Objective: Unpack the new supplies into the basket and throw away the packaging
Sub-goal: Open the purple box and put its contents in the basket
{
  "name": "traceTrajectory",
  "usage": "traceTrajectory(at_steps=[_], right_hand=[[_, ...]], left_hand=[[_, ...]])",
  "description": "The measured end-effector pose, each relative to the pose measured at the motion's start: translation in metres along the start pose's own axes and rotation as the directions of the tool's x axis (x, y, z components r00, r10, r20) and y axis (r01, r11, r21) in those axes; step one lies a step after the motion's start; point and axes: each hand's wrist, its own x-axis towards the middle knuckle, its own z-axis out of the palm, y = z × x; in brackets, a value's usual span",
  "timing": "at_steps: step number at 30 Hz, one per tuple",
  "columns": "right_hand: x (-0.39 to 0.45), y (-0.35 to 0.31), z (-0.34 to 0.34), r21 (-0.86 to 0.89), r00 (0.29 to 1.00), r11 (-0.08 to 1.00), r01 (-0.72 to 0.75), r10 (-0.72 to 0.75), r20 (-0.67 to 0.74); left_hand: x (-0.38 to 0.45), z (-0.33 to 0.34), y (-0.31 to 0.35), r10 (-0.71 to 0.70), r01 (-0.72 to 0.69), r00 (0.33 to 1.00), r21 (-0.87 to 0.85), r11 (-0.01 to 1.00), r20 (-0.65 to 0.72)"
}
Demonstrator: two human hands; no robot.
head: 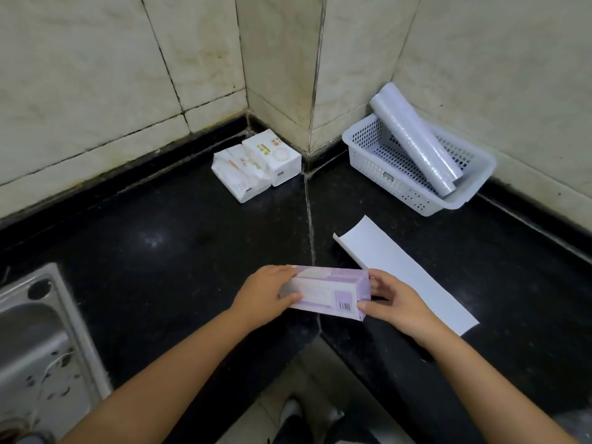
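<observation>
A long purple and white cardboard box is held just above the black counter near its front edge. My left hand grips its left end and my right hand holds its right end. A white perforated basket stands at the back right against the wall, with a roll of clear film leaning inside it. A flat white card sheet lies on the counter beside my right hand. Several white tissue packs sit in the back corner.
The black stone counter is L-shaped, with tiled walls behind. A steel sink is at the left front. The floor and a shoe show below the counter's inner corner.
</observation>
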Motion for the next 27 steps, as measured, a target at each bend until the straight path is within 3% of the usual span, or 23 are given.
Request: traceTrajectory(at_steps=[3,7,14,17,19,21,22,24,25,26,27], right_hand=[[0.0,0.006,0.003,0.032,0.996,0.999,0.034,-0.032,-0.078],[0.001,0.01,0.003,0.043,0.987,0.999,-0.01,0.017,-0.158],[0.002,0.013,-0.001,-0.016,0.979,0.998,-0.068,0.063,-0.193],[-0.001,0.012,0.0,-0.101,0.989,0.994,-0.029,0.014,-0.15],[-0.002,0.012,-0.001,-0.163,0.996,0.987,-0.01,-0.005,-0.093],[-0.001,0.012,-0.002,-0.261,1.0,0.965,-0.023,0.018,-0.022],[-0.001,0.012,0.0,-0.263,0.999,0.964,-0.046,0.05,0.01],[0.0,0.015,0.005,-0.101,0.994,0.989,-0.108,0.109,0.002],[0.0,0.017,0.008,-0.007,0.992,0.993,-0.12,0.119,-0.039],[0.0,0.019,0.012,0.036,0.989,0.994,-0.104,0.107,-0.098],[0.0,0.02,0.017,0.018,0.986,0.997,-0.071,0.073,-0.148]], left_hand=[[-0.006,0.009,0.008,-0.018,0.026,0.99,0.058,0.998,-0.141],[-0.003,0.017,0.013,-0.058,0.05,0.998,0.184,0.982,0.038],[0.013,0.01,0.013,0.007,-0.013,0.999,0.167,0.986,0.036],[0.011,0.007,0.014,0.026,-0.032,0.999,0.152,0.988,0.04],[0.008,0.002,0.016,0.11,-0.111,0.994,0.157,0.981,0.016],[0.004,-0.002,0.022,0.257,-0.239,0.961,0.168,0.956,-0.099],[0.003,-0.002,0.024,0.256,-0.229,0.951,0.163,0.96,-0.174],[0.003,-0.007,0.032,0.078,-0.075,0.951,0.022,0.997,-0.299],[0.001,-0.007,0.035,-0.125,0.08,0.946,-0.158,0.984,-0.3],[0.0,-0.008,0.04,-0.335,0.244,0.923,-0.385,0.89,-0.19],[-0.001,-0.007,0.044,-0.455,0.356,0.89,-0.585,0.729,-0.025]])
